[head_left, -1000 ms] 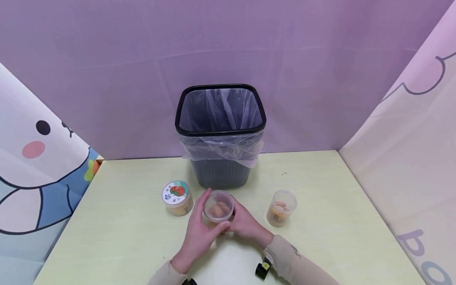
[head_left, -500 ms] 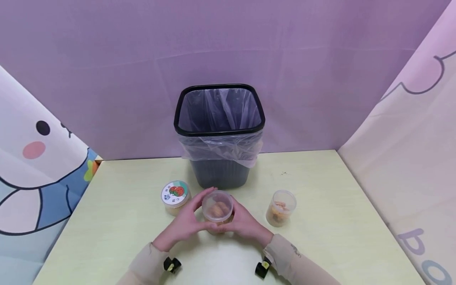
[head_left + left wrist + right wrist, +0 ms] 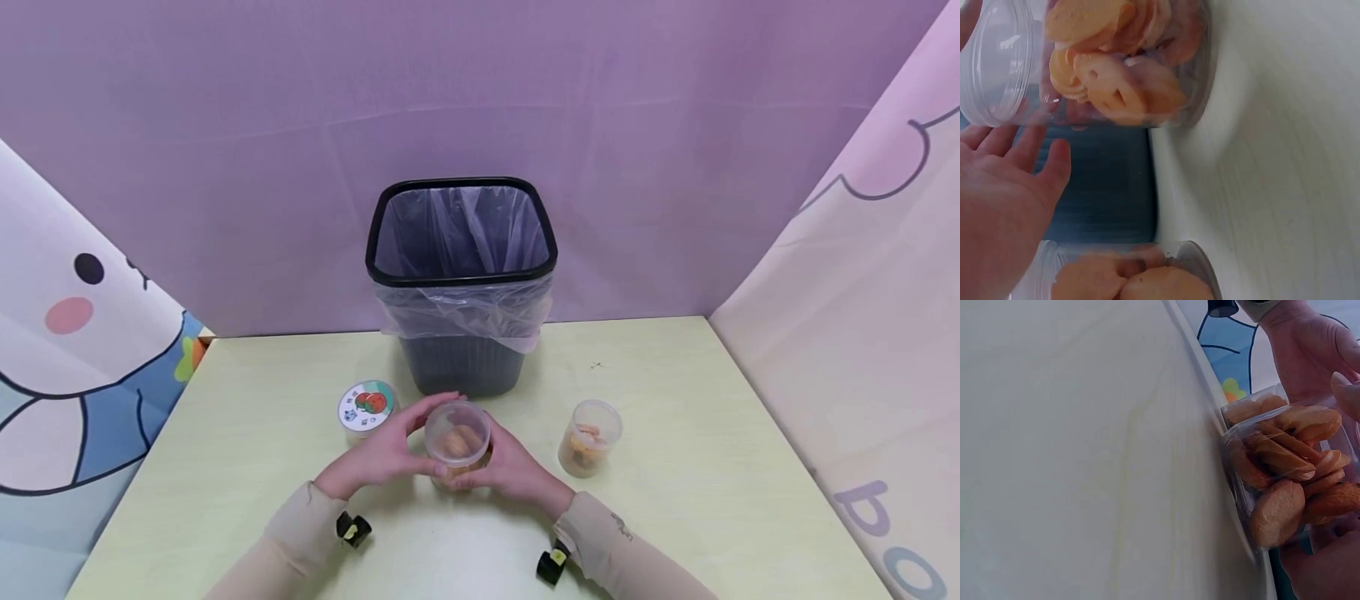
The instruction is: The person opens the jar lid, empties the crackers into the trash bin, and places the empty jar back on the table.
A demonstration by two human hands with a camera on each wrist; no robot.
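Observation:
In the head view a clear plastic jar of cookies (image 3: 459, 433) is in the middle, its top translucent; whether a lid is on I cannot tell. My left hand (image 3: 382, 450) curves round its left side, thumb in front and fingers behind. From the right, my right hand (image 3: 513, 471) grips the same jar. The left wrist view has this jar (image 3: 1116, 75) upright, base at or just above the table, with several cookies inside. Just behind my left hand stands a second cookie jar (image 3: 367, 407) with a printed tomato-picture lid, partly hidden by the hand.
A third clear jar (image 3: 591, 437), holding a few cookies, stands to the right. Behind the jars is a dark bin (image 3: 465, 367) with a black rim and a clear bag liner. A purple cloth (image 3: 465, 92) hangs behind the pale table (image 3: 697, 492).
My left forearm has swung out to the left and the left hand has shifted round the middle jar, now partly covering the lidded jar. The right hand has stayed nearly still.

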